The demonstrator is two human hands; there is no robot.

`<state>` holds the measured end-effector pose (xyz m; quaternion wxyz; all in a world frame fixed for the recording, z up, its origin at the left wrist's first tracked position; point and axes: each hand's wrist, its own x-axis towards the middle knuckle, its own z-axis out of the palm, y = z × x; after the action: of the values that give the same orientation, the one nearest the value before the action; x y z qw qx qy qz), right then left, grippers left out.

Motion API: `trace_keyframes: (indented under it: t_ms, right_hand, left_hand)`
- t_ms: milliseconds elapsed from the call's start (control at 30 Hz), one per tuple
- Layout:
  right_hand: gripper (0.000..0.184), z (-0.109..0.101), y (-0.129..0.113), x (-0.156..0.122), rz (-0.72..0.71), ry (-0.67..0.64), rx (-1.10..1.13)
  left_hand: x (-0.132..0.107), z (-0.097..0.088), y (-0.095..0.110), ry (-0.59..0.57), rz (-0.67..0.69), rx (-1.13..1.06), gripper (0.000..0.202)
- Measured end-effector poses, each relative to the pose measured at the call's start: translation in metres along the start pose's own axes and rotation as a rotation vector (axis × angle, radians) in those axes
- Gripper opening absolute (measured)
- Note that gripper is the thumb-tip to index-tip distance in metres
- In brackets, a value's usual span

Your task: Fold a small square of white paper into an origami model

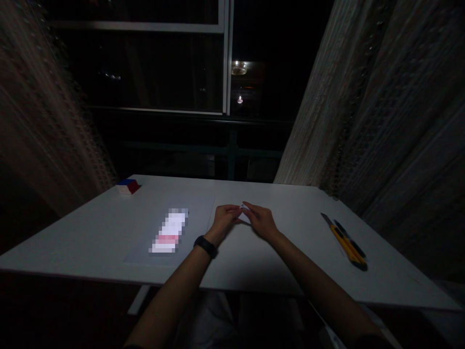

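Observation:
Between my two hands, over the middle of the white table, is a small folded piece of white paper. My left hand, with a dark watch on its wrist, pinches the paper from the left. From the right, the thumb and fingers of my right hand close on the same piece. The fingertips of both hands nearly meet at its top, and they cover much of it. To the left, a lit phone with a blurred-out screen rests on a flat white sheet.
A yellow and black utility knife lies on the table at the right, blade extended, beside a dark pen-like item. A coloured cube sits at the far left corner. Curtains hang behind, around a dark window.

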<state>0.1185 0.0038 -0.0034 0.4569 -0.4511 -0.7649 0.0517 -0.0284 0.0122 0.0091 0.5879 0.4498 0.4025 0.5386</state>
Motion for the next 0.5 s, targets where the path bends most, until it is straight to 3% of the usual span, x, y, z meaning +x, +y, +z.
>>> trace_keyframes:
  t_ms: [300,500]
  right_hand:
    - [0.034,-0.003,0.0057,0.0043,0.067,0.019,0.01]
    - [0.034,-0.0042,0.0068,0.0058,0.031,-0.002,-0.063]
  left_hand:
    - [0.0047,-0.002,-0.0022,-0.04,-0.022,0.031,0.029]
    - [0.0057,-0.0017,-0.0013,-0.036,-0.019,0.052,0.027]
